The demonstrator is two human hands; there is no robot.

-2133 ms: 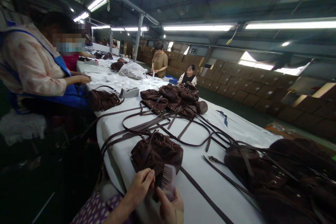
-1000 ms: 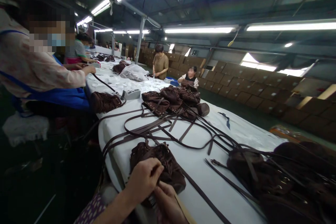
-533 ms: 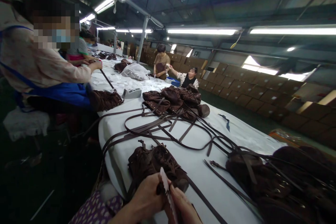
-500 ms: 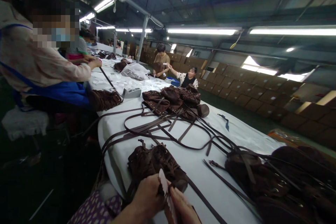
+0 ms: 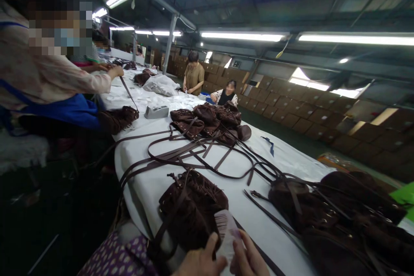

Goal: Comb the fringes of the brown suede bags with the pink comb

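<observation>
A pale, toothed comb (image 5: 227, 235) stands tilted in front of the nearest dark brown bag, its teeth toward the left. My right hand (image 5: 250, 256) grips the comb from the right, fingers closed on its lower part. From the left, my left hand (image 5: 202, 261) has its thumb and a finger at the comb's lower left edge; their exact hold is partly hidden. The fringed brown bag (image 5: 194, 209) lies on the white table (image 5: 145, 194) just beyond both hands. Its strap (image 5: 173, 217) runs down its left side.
More brown bags (image 5: 210, 120) are heaped farther up the table, with long straps (image 5: 200, 159) trailing across it. Another pile of bags (image 5: 333, 220) lies at the right. A grey tape dispenser (image 5: 157, 112) stands near a co-worker (image 5: 61, 69) holding a strap. Stacked cartons (image 5: 310, 116) line the wall.
The comb has turned from edge-on to show its broad face and moved right with my right hand. My left hand has moved lower, uncovering more of the bag. Two far co-workers have drawn their arms apart.
</observation>
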